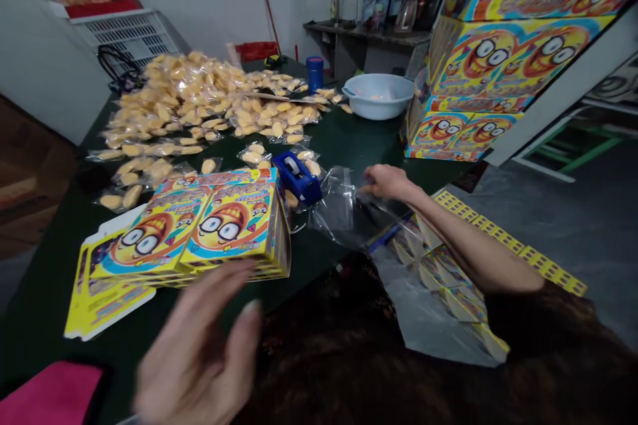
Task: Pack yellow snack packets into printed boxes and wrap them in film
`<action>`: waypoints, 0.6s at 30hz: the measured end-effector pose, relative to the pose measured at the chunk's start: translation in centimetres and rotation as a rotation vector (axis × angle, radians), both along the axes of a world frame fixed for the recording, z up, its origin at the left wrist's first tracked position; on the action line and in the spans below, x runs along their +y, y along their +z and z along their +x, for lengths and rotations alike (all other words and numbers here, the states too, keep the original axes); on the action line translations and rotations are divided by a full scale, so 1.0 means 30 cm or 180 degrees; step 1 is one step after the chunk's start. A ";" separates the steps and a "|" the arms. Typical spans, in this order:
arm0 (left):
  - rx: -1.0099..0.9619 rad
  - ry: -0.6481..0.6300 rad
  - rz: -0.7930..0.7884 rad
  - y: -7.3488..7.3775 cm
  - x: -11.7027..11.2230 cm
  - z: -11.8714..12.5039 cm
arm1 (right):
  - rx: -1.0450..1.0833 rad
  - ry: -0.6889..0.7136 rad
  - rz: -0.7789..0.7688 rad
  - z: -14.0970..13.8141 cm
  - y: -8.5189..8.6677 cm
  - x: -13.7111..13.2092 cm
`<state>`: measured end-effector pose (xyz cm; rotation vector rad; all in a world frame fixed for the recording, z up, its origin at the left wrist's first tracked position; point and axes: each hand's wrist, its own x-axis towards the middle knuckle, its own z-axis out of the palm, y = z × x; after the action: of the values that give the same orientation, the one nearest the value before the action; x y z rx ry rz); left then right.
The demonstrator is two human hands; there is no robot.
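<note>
My left hand point(199, 352) is in the near foreground, blurred, its thumb apart from the fingers and nothing in it. Just beyond it lies a stack of flat yellow printed cartons point(226, 222) with cartoon faces. My right hand point(386, 182) reaches over the green table, fingers closed at the edge of a clear plastic bag point(339, 202). A blue tape dispenser point(298, 178) stands between the cartons and the plastic. Below my right forearm, a clear bag point(433, 305) holds several small yellow printed boxes point(456, 295).
Wrapped yellow pieces point(199, 89) form a large heap on the far left of the table point(329, 139). A light-blue basin point(379, 96) and blue canister point(314, 74) stand at the back. Tall stacked cartons point(478, 66) rise at right. Something pink point(52, 392) lies at lower left.
</note>
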<state>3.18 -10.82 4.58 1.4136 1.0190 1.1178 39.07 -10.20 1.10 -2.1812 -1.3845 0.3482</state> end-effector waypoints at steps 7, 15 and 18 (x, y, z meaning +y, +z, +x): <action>-0.0232 -0.1028 -0.0128 -0.018 -0.022 0.346 | 0.1464 0.1178 0.1957 -0.082 0.165 -0.139; -0.1456 -0.1353 -0.1914 -0.019 0.020 0.362 | 0.0955 0.2979 0.1561 -0.428 0.072 -0.303; -0.1052 -0.1351 -0.1503 -0.047 0.002 0.350 | 0.0879 0.2757 0.1483 -0.452 -0.008 -0.329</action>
<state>13.67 -10.77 3.17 0.9615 0.6470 0.7049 25.50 -20.07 0.85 -1.0399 -1.9386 0.5360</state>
